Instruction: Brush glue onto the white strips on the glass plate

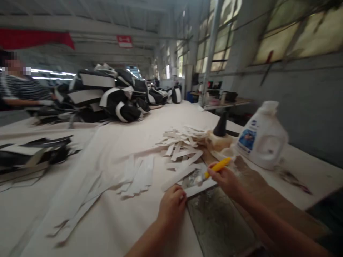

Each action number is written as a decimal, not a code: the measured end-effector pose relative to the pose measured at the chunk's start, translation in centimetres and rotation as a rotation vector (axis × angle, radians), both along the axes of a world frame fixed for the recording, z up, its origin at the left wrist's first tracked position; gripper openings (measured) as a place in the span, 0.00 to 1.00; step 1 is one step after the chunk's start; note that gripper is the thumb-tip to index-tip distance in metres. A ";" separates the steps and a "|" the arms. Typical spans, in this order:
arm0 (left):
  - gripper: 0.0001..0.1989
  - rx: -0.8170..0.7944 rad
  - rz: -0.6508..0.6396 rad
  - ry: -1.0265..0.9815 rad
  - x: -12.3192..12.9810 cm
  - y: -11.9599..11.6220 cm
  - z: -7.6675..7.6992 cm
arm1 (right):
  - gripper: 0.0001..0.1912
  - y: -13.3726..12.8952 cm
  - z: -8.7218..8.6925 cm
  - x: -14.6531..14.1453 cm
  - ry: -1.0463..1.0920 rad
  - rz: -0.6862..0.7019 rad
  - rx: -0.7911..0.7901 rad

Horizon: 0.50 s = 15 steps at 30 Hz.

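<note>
My right hand (227, 180) grips a yellow-handled brush (217, 167), its pale bristle end pressed on a white strip (199, 188) that lies across a glassy grey plate (222, 225). My left hand (171, 205) rests with curled fingers on the near end of that strip, at the plate's left edge. Just beyond the plate lies a loose pile of white strips (182, 142). More white strips (139, 176) are laid out in a row to the left of my left hand.
A white plastic jug with a blue label (264, 137) stands at the right beside a black cone-topped container (221, 126). Black-and-white garment bundles (112, 96) are heaped at the far end. A person in a striped top (21, 91) works at the far left.
</note>
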<state>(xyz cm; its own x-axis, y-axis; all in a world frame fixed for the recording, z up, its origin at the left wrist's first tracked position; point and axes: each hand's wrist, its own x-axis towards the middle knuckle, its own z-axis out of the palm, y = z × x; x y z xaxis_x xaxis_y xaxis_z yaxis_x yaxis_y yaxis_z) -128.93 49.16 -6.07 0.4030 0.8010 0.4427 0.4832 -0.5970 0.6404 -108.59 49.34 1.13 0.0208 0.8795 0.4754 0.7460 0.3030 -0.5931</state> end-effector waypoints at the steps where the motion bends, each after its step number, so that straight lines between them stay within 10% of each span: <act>1: 0.05 0.005 -0.028 -0.002 0.3 0.3 0.0 | 0.11 -0.9 0.1 0.6 -0.003 0.006 -0.003; 7: 0.07 0.040 -0.022 0.004 -0.8 0.5 -0.4 | 0.11 -0.5 -0.4 -0.7 -0.060 0.116 -0.038; 15: 0.07 0.034 -0.015 0.003 -0.5 0.6 -0.5 | 0.11 -1.1 1.7 7.9 -0.134 -0.232 -0.020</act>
